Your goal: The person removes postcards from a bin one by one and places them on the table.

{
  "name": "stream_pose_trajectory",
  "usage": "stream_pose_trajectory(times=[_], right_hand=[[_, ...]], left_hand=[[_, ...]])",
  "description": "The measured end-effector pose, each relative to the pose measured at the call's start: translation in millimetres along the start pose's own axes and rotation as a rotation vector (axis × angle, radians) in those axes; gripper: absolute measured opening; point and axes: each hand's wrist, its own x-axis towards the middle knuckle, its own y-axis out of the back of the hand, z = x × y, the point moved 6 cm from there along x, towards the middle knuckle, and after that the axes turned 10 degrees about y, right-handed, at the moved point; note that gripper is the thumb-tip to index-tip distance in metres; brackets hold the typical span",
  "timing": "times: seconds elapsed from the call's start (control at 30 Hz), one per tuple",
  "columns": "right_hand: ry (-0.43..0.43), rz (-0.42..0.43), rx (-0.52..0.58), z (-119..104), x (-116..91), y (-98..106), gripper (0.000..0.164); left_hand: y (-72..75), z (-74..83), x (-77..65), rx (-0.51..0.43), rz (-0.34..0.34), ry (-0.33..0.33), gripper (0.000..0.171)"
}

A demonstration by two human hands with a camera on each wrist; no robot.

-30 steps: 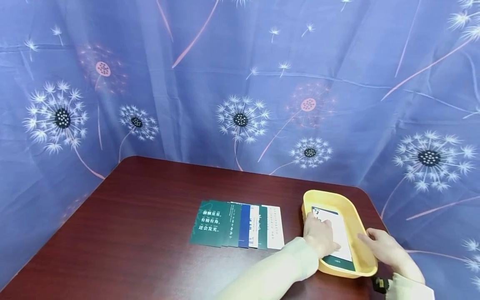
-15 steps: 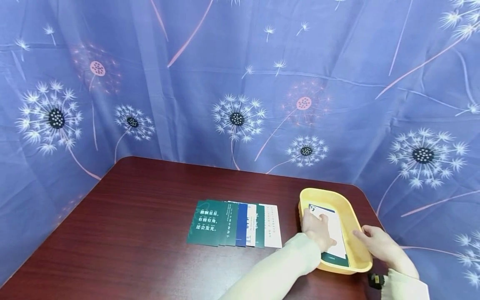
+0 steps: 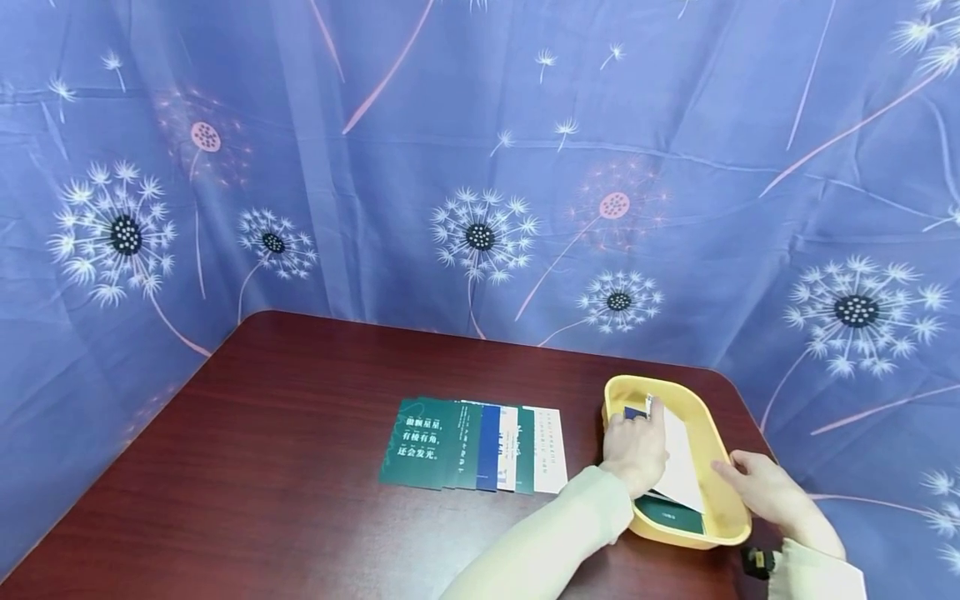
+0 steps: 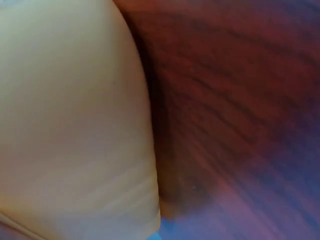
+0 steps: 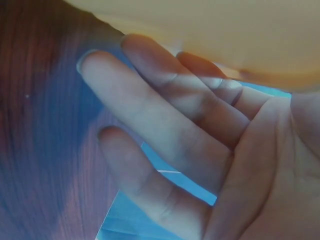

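In the head view a yellow plastic tray (image 3: pixel 703 446) stands at the right of the table. My left hand (image 3: pixel 636 454) is inside it, pinching a white card (image 3: pixel 681 467) near its upper left edge. That card is tilted up over a dark green printed card (image 3: pixel 670 514), and a blue edge shows beneath. My right hand (image 3: pixel 772 496) holds the tray's right side, thumb over the rim. The right wrist view shows its fingers (image 5: pixel 165 127) along the tray's outer wall (image 5: pixel 215 40). The left wrist view has only the tray's outer wall (image 4: pixel 75 125) and the table.
Left of the tray, several printed cards overlap in a row on the dark red table (image 3: pixel 247 467): a green card (image 3: pixel 418 450) in front, a blue card (image 3: pixel 488 447) midway, a white card (image 3: pixel 551 450) at the right end. A blue dandelion curtain (image 3: pixel 390 200) hangs behind.
My left hand has gone from lying spread over the top card to pinching it, and the card now tilts up, its plain white side showing. My right hand stays on the tray.
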Motion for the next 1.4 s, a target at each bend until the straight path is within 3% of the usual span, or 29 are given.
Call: stream_pose_trajectory(times=[0.2,0.37,0.47,0.67,0.93,1.07,1.2,1.3,1.4], right_hand=[[0.0,0.0,0.017,-3.4,1.5,-0.5,0.036],[0.003,-0.016,0.004,-3.6,2.6,-4.0,0.035],[-0.002,-0.019,0.004,-4.3,3.0,-5.6,0.035],[-0.001,-0.013,0.011,-6.3,2.8,-6.3,0.036],[-0.029,-0.036,-0.017,-4.3,1.9,-6.4,0.036],[-0.025,-0.034,-0.021,-3.4,0.9,-4.6,0.036],[-0.018,-0.034,-0.041,-2.3,0.1,-2.9,0.036],[-0.008,-0.036,-0.055,-1.9,0.4,-2.2,0.035],[0.004,-0.032,-0.068,-2.1,2.1,-1.6,0.035]], left_hand=[[6.2,-8.3,1.4,-0.125,-0.008,0.06,0.074],[5.7,-13.6,1.9,-0.192,-0.007,0.088,0.043],[6.9,-16.2,1.6,-0.219,0.027,0.079,0.027],[13.2,-23.5,1.6,-0.355,0.097,0.054,0.018],[17.8,-31.7,-0.3,-0.502,0.136,-0.085,0.01],[18.4,-37.7,3.4,-0.652,0.075,-0.114,0.012],[21.3,-50.5,8.9,-0.858,-0.024,-0.034,0.015],[26.2,-61.9,10.0,-0.895,-0.063,0.008,0.015],[33.4,-73.6,8.8,-0.894,-0.07,-0.017,0.016]])
